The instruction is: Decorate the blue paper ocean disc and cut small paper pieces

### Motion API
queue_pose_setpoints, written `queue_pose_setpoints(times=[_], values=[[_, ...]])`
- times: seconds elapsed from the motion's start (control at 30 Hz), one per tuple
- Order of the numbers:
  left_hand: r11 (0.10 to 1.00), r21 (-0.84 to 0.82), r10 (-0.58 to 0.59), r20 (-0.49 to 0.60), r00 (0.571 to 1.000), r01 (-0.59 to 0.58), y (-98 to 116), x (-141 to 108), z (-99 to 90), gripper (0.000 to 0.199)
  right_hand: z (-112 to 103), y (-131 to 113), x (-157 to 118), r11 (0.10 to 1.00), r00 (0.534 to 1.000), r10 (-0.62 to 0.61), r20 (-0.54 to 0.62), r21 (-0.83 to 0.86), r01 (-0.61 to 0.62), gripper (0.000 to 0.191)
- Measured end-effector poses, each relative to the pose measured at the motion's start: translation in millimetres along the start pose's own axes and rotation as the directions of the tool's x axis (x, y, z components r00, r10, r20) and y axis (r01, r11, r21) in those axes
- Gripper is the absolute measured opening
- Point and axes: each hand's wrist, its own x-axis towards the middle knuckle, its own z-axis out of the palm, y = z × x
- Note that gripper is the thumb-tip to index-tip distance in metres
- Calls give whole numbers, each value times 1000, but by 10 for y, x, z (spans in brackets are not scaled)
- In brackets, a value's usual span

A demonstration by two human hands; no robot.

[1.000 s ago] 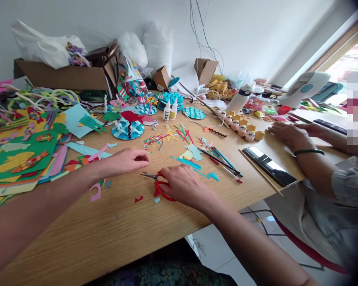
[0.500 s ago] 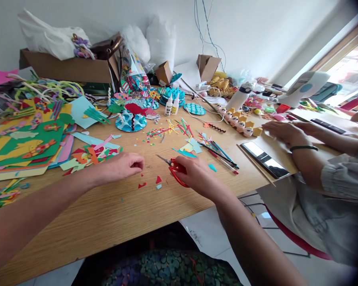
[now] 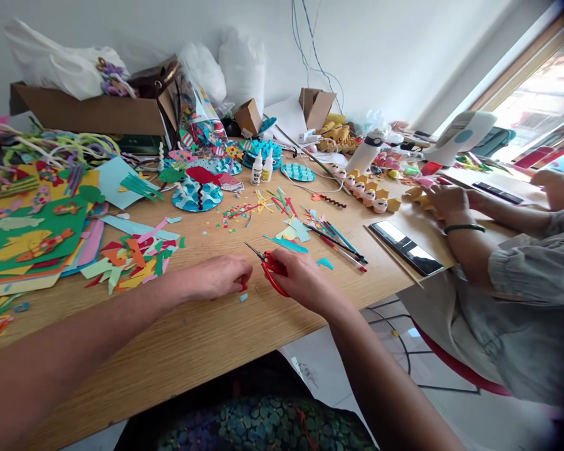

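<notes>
My right hand [image 3: 294, 275] grips the red-handled scissors [image 3: 273, 275] above the wooden table, their blades closed and pointing up-left. Just left of them, my left hand [image 3: 225, 275] is low over the table with its fingers closed on a small red paper scrap [image 3: 243, 285]. A small light blue scrap [image 3: 243, 297] lies just below those fingers. Left of my left hand spreads a pile of mixed paper scraps [image 3: 134, 257]. Beyond both hands are tiny colored bits [image 3: 235, 215] and a blue round piece with a red paper fish [image 3: 203, 175].
Pencils [image 3: 341, 241] and a phone [image 3: 407, 247] lie to the right, near another person's hands [image 3: 444, 199]. Two glue bottles [image 3: 262, 169] stand at the back. Layered colored paper [image 3: 42, 232] covers the left side. A cardboard box [image 3: 89, 113] stands behind.
My left hand has moved right, toward the scissors, and closed on a red scrap. The whole view has shifted slightly. The other person's hands now touch yellow pieces.
</notes>
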Motion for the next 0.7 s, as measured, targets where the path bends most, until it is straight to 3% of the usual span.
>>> queue_pose_setpoints(times=[0.1,0.2,0.27,0.4,0.53,0.7], values=[[998,-50,-28,-1,1000,28,11,-5,-5,5,48,10,28,996,999,27,-34,88,-24,12],[964,-239,-127,-44,991,113,44,-27,-27,3,114,-18,57,959,995,89,-49,275,-72,12],[894,-436,-169,-107,980,107,64,-58,-52,4,168,-59,77,889,992,113,-48,451,-80,10],[650,-760,-276,-226,934,8,99,-163,-86,9,258,-193,130,666,991,127,-32,744,-61,14],[535,-844,-380,-272,884,-29,130,-259,-68,10,306,-329,197,512,989,141,-50,859,-29,22],[508,-859,-401,-298,866,-61,137,-304,-25,13,362,-389,268,509,984,150,-95,861,6,19]])
